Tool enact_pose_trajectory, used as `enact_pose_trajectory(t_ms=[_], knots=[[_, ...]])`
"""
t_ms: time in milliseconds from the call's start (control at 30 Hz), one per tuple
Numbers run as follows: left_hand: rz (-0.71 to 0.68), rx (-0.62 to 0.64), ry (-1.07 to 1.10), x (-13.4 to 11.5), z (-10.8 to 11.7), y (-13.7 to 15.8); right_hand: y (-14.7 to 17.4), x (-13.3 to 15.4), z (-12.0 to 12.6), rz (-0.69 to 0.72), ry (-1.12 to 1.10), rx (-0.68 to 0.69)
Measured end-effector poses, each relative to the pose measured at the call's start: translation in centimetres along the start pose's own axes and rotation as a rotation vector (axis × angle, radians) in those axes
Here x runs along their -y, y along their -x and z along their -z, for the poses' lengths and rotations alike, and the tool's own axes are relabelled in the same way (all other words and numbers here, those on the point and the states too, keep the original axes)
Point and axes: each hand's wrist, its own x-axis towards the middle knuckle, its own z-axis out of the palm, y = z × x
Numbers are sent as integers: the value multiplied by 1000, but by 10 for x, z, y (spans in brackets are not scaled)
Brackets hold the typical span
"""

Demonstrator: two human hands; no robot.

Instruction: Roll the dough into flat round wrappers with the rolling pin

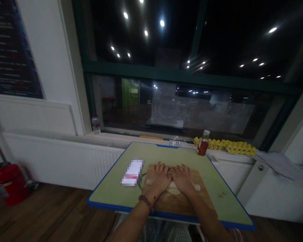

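Observation:
My left hand [160, 177] and my right hand [182, 178] lie side by side, palms down, on a pale rolling pin [197, 187]. Their fingers are stretched out and spread, pointing away from me. Both ends of the pin stick out beyond the hands; its middle is mostly covered. A flat piece of pale dough [174, 191] shows beneath the pin, between my wrists, partly hidden by the hands. Under all this is a brown wooden board [176, 205] near the front edge of the table. A beaded bracelet circles my left wrist.
The board rests on a green table [111, 193] with a blue rim. A blurred-out phone-like screen [132, 172] lies left of the board. At the table's back right stands a reddish-brown bottle [203, 144]. Yellow egg trays [228, 147] and a water bottle [96, 124] are along the windowsill.

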Motion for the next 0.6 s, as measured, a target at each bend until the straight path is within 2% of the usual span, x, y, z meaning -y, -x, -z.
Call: enact_pose_trajectory(t_ms=[100, 233, 500, 600], knots=[[34, 17, 15, -3, 1, -2, 0, -1, -1, -18, -8, 31], [24, 20, 25, -9, 6, -5, 0, -5, -2, 39, 6, 36], [6, 30, 67, -39, -5, -16, 1, -40, -8, 15, -19, 24], [6, 13, 85, -44, -7, -16, 4, -43, -6, 5, 1, 30]])
